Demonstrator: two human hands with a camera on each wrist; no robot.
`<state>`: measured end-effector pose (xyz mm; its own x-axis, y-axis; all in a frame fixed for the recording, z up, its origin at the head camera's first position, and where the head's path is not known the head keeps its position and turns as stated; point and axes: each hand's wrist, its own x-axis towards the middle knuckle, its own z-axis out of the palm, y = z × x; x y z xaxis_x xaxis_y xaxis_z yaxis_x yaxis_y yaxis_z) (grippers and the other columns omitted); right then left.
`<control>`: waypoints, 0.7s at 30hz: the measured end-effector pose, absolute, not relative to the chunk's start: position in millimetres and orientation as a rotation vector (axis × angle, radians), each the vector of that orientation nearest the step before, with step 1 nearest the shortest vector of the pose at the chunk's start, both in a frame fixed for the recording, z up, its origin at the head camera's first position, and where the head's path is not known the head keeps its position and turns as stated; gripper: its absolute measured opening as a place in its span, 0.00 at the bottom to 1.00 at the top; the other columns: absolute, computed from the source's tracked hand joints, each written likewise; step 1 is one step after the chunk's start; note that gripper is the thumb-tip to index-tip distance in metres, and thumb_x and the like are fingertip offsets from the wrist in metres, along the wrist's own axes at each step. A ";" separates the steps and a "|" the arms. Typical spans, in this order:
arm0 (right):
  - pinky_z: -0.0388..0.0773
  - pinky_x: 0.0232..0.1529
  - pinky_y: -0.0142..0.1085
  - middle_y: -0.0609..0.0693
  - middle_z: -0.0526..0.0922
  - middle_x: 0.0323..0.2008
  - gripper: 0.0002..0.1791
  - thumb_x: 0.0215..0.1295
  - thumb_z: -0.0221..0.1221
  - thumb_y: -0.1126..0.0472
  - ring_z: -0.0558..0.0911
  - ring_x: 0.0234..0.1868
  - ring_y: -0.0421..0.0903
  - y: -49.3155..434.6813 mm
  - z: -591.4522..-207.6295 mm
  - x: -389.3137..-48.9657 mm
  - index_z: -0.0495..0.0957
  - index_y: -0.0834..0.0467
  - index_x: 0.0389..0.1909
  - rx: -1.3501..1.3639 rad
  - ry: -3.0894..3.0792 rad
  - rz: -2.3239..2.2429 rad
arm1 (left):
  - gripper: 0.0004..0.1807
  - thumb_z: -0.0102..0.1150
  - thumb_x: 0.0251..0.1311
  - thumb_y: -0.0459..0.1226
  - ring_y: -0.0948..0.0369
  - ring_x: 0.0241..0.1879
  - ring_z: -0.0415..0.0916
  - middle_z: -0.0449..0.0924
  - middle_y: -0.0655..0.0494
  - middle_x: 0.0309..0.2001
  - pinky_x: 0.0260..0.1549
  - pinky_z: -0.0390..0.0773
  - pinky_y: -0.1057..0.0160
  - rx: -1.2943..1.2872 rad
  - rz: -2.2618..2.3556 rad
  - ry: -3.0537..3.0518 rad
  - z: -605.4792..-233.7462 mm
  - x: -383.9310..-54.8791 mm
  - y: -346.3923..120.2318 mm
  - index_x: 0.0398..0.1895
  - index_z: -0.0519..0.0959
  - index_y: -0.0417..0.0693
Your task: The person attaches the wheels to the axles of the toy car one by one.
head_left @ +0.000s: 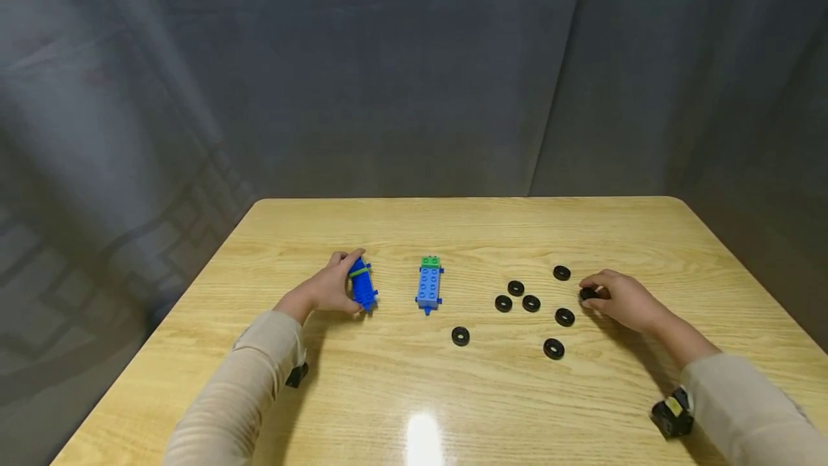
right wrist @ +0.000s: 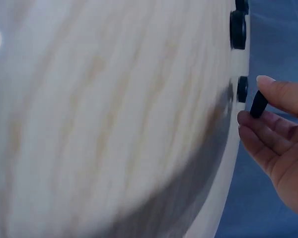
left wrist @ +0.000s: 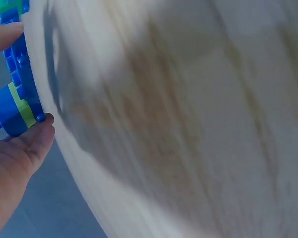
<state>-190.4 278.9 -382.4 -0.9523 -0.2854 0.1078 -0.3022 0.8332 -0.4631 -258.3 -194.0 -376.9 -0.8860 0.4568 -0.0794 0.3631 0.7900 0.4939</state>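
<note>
My left hand (head_left: 330,289) grips a blue toy-brick vehicle body (head_left: 364,289) with a lime stripe, fingers at its far end and thumb at its near end. The left wrist view shows the same blue body (left wrist: 26,79) between thumb and fingers at the left edge. To its right on the table lies a second blue brick body (head_left: 428,288) with a green brick at its far end and small pegs along its sides. On the right, my right hand (head_left: 624,299) pinches a small black tyre (right wrist: 259,104) between thumb and fingertips.
Several loose black tyres (head_left: 531,303) lie between the second body and my right hand. A single tyre (head_left: 461,336) sits closer to me, near the middle of the wooden table (head_left: 362,394). Grey curtains (head_left: 401,92) hang behind the table.
</note>
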 end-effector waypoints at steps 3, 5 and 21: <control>0.71 0.28 0.40 0.59 0.74 0.35 0.17 0.50 0.59 0.67 0.74 0.33 0.53 276.1 -381.1 -188.2 0.73 0.70 0.41 0.468 -2.951 0.762 | 0.57 0.68 0.31 0.38 0.48 0.51 0.59 0.43 0.39 0.59 0.42 0.69 0.53 0.663 0.749 2.775 -373.1 -255.4 -191.6 0.66 0.42 0.53; 0.72 0.30 0.42 0.60 0.75 0.35 0.17 0.49 0.60 0.66 0.75 0.33 0.54 273.5 -379.6 -187.0 0.73 0.69 0.41 0.469 -2.926 0.766 | 0.57 0.67 0.32 0.37 0.48 0.51 0.59 0.43 0.41 0.59 0.39 0.70 0.55 0.677 0.776 2.768 -370.2 -253.0 -190.1 0.66 0.41 0.56; 0.72 0.34 0.47 0.58 0.76 0.35 0.20 0.50 0.59 0.67 0.76 0.34 0.53 245.5 -364.5 -172.4 0.72 0.71 0.45 0.500 -2.810 0.878 | 0.57 0.66 0.31 0.35 0.50 0.53 0.58 0.44 0.43 0.58 0.47 0.65 0.51 0.833 0.976 2.753 -359.9 -232.7 -177.3 0.66 0.41 0.57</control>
<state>-172.4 245.5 -364.5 -0.9322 -0.2679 0.2433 -0.3587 0.7724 -0.5241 -232.7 -177.3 -359.9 -0.8448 0.5289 0.0815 0.4622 0.6443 0.6094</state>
